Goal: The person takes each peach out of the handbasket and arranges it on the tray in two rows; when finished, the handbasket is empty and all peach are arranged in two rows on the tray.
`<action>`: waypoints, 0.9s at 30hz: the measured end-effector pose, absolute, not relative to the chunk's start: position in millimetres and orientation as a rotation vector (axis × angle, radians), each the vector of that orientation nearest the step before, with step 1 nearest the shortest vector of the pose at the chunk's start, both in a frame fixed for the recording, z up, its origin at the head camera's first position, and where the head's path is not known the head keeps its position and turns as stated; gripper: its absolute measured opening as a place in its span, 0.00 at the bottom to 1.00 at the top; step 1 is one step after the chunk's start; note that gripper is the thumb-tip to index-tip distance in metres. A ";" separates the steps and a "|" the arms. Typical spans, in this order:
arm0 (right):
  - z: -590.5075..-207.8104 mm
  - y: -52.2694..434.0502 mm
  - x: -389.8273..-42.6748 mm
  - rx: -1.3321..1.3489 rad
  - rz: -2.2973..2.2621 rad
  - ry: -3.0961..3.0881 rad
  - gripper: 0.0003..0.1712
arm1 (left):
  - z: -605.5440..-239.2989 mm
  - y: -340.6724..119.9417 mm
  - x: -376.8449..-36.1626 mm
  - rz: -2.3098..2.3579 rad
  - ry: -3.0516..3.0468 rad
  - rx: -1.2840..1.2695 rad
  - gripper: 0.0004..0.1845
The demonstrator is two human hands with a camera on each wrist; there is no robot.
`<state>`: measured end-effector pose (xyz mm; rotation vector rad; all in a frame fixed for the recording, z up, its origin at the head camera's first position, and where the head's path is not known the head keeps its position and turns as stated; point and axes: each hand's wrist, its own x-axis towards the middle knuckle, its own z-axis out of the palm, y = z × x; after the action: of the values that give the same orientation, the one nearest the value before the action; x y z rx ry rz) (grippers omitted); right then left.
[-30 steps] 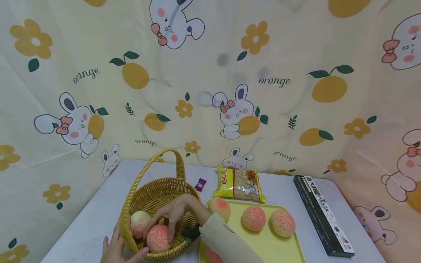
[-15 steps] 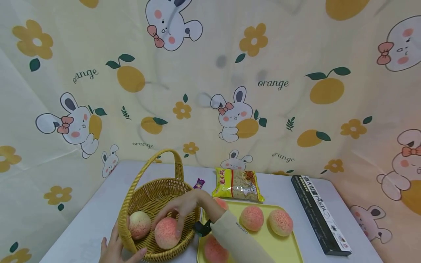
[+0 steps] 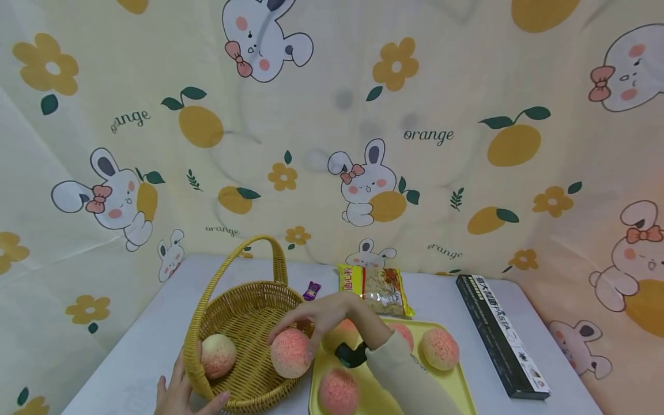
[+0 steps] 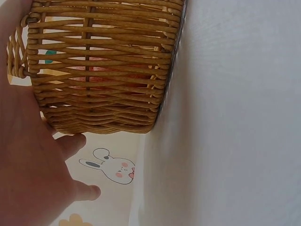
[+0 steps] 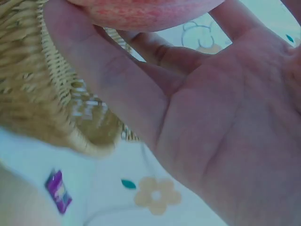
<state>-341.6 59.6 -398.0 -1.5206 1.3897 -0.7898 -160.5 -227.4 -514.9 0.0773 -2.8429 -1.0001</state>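
My right hand [image 3: 329, 314] grips a pink peach [image 3: 290, 354] from above, over the right rim of the wicker basket [image 3: 241, 305]. The right wrist view shows that peach's lower side [image 5: 150, 16] cut off by the top edge. Another peach [image 3: 218, 355], pale with pink speckles, lies inside the basket on its left side. My left hand [image 3: 181, 389] holds the basket's left side near the foot of the handle. Up close in the left wrist view, the left hand [image 4: 33, 150] lies against the woven wall [image 4: 103, 101], two fingertips sticking out past it.
Right of the basket lies a yellow tray [image 3: 373, 397] with several peaches, one [image 3: 339, 392] near its front left. Behind stand a yellow pasta bag [image 3: 384, 291] and a small purple-wrapped candy [image 3: 311, 291]. A long black pasta box [image 3: 500, 340] lies on the right.
The right hand has lifted the peach from the basket's floor and carried it right, up to the rim. The left hand stays at the basket's side.
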 end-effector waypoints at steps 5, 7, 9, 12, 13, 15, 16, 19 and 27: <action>-397.9 94.2 -333.8 -1.474 -0.872 1.518 0.39 | -513.3 -226.6 -159.4 -1.010 -2.820 0.063 0.58; -397.8 112.5 -329.2 -1.423 -0.904 1.590 0.39 | -512.7 -226.1 -159.3 -1.010 -2.822 0.066 0.58; -398.6 132.5 -324.1 -1.399 -0.946 1.640 0.39 | -512.8 -225.1 -159.8 -1.006 -2.834 0.073 0.58; -399.8 161.6 -314.6 -1.368 -1.009 1.683 0.38 | -513.6 -225.3 -160.0 -0.999 -2.845 0.082 0.58; -400.5 171.4 -311.0 -1.358 -1.028 1.698 0.37 | -514.3 -225.4 -160.1 -0.998 -2.848 0.084 0.58; -401.2 190.8 -303.6 -1.318 -1.067 1.710 0.36 | -515.6 -225.6 -160.2 -1.002 -2.842 0.077 0.58; -401.4 199.9 -299.8 -1.296 -1.081 1.712 0.36 | -516.4 -225.8 -160.5 -1.005 -2.834 0.067 0.58; -403.1 224.4 -289.4 -1.257 -1.102 1.748 0.36 | -518.2 -226.1 -160.8 -1.015 -2.807 0.044 0.58; -420.7 263.3 -263.8 -1.156 -1.202 1.805 0.35 | -522.2 -226.8 -160.8 -0.951 -2.811 0.070 0.60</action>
<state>-263.8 263.3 -420.7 -1.1558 1.8047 -1.2024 -160.8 -226.8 -522.2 0.0696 -2.8106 -0.9507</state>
